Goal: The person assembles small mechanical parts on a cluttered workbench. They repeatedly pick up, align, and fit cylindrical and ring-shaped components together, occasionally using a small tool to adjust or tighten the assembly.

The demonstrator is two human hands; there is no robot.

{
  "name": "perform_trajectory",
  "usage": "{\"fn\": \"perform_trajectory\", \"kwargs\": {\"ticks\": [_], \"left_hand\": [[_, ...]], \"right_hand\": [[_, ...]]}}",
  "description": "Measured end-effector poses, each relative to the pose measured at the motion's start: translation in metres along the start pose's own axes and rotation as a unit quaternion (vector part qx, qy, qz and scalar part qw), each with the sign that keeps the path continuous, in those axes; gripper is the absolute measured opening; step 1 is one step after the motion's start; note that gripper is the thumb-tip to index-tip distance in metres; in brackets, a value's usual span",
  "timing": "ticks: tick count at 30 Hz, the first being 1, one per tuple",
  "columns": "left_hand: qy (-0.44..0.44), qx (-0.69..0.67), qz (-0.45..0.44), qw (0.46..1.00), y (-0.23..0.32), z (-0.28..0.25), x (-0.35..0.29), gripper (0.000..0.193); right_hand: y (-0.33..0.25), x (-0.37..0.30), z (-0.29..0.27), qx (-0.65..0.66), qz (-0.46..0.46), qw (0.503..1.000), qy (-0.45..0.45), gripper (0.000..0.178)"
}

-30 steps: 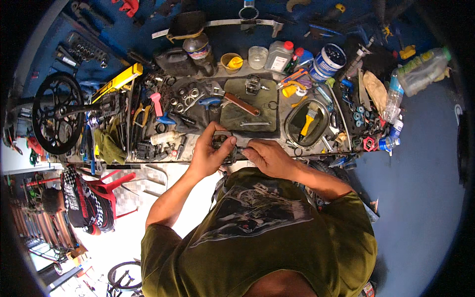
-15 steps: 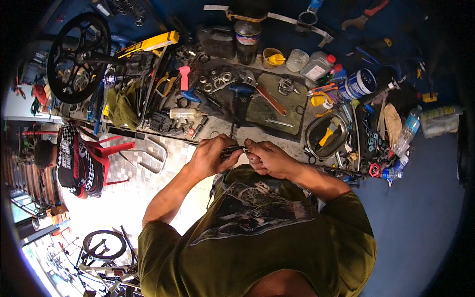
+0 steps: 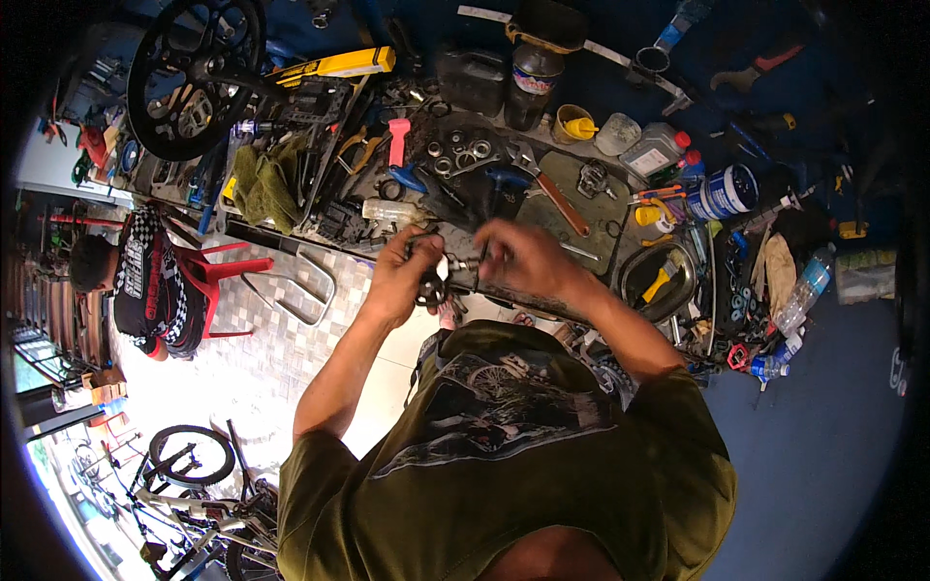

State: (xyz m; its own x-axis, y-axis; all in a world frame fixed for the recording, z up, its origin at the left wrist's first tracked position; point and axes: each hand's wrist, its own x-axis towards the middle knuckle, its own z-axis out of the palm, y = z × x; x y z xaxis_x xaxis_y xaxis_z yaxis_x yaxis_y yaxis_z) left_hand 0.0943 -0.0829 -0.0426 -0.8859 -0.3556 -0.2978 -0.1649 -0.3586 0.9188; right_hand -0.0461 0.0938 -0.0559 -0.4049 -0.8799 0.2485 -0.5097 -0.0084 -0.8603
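Note:
My left hand (image 3: 395,283) is closed around a small dark metal part with a silver shaft (image 3: 433,287), held over the near edge of the workbench. The shaft points right, toward my right hand (image 3: 531,259). That hand is smeared by motion, its fingertips close to the shaft's end; whether they grip anything does not show. Beyond my hands on the bench lie an adjustable wrench (image 3: 562,201) with a brown handle, a blue-handled tool (image 3: 412,179) and a silver metal piece (image 3: 593,179). A slim spanner (image 3: 578,250) lies partly hidden behind my right hand.
An oval tray (image 3: 690,300) with a yellow brush (image 3: 663,279) stands to the right. Bottles (image 3: 649,150) and a blue-white tub (image 3: 725,191) line the back. A crankset (image 3: 194,77) stands far left. A person sits on a red chair (image 3: 218,281); bicycles (image 3: 208,513) stand lower left.
My hands have moved from close together to farther apart, and the right one has risen and blurred. More of the dark part and its shaft shows now. The whole view has shifted slightly.

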Motion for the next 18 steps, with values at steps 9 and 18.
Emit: {"fn": "perform_trajectory", "kwargs": {"ticks": [9, 18], "left_hand": [[0.124, -0.011, 0.176, 0.977, 0.025, -0.007, 0.003, 0.016], [0.165, 0.057, 0.191, 0.966, 0.024, -0.017, 0.003, 0.020]], "right_hand": [[0.129, 0.059, 0.038, -0.305, 0.243, 0.918, 0.067, 0.068], [0.146, 0.053, 0.031, -0.159, 0.285, 0.925, 0.193, 0.084]]}}
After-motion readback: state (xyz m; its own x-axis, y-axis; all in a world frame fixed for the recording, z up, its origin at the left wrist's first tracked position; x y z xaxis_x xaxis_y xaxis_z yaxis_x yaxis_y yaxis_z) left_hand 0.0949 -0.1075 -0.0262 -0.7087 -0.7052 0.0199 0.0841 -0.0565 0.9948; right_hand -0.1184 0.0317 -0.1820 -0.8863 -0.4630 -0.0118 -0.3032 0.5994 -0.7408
